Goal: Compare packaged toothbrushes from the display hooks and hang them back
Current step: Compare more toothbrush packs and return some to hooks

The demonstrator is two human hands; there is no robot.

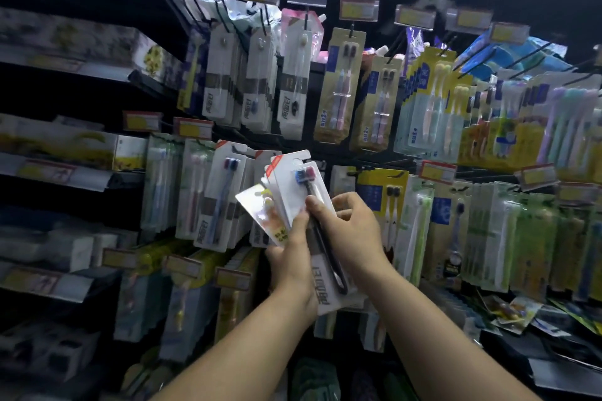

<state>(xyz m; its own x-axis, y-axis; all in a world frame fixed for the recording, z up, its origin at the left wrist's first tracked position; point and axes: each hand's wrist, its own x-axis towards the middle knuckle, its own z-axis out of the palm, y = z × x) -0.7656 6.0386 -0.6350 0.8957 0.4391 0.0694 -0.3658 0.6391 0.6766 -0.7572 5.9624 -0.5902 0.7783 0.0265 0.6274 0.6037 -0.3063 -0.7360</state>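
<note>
Toothbrush packs (286, 185) before dim display rack (317, 101)

Your front pack (293, 169) is white with a red corner. Its toothbrush (305, 174) has a black handle and a blue-and-red bristle head. The small pack (260, 213) behind it is silvery with yellow and orange print. Price tags (193, 128) are yellow, edged red. To your right, yellow packs (426, 70) hang above green packs (534, 238).

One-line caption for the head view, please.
Left hand and right hand grip a fan of packaged toothbrushes before hanging toothbrush packs on display hooks.
</note>
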